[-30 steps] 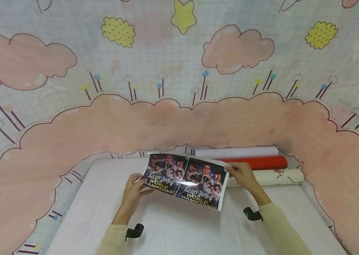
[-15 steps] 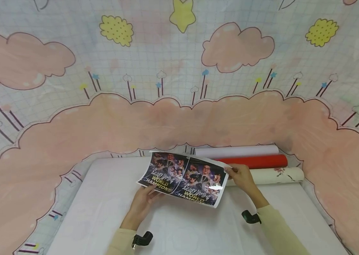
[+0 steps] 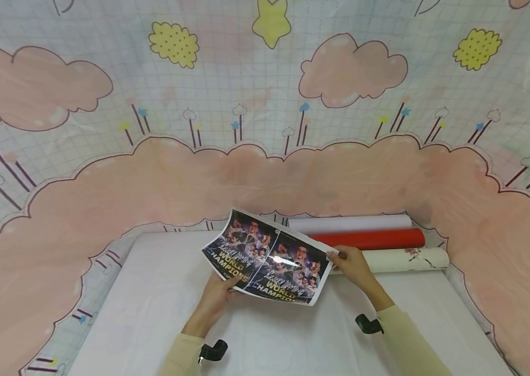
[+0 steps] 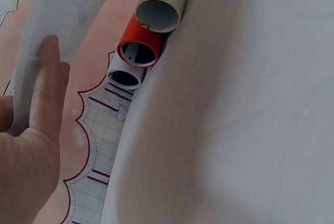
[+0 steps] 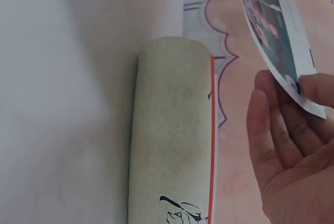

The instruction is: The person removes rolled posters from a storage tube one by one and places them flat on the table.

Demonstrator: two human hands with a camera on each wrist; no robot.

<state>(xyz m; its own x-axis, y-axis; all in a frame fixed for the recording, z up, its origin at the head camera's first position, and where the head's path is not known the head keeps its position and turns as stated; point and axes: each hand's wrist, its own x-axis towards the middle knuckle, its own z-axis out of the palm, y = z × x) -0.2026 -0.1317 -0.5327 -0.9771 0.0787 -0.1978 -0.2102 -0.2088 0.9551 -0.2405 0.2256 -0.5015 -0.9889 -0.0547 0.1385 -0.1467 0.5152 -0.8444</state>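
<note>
A glossy printed sheet with two matching dark posters side by side, lettered "WORLD CHAMPIONS", is held up over the white table, tilted and slightly bowed. My left hand pinches its lower edge, thumb on the printed face and fingers behind. The left wrist view shows those fingers stretched along the white back of the sheet. At the sheet's upper right corner, my right hand pinches between thumb and fingers. In the right wrist view, the right thumb presses the corner while the other fingers curve loosely beneath.
Three rolls lie side by side at the table's back right: a white roll, a red roll and a cream roll with a blossom-branch pattern. Behind the white table hangs a cloth printed with clouds and stars.
My left hand has slid from the sheet's left edge rightward to its lower edge. The sheet's upper left corner has risen, tilting it. My right hand keeps its corner, moving slightly.
</note>
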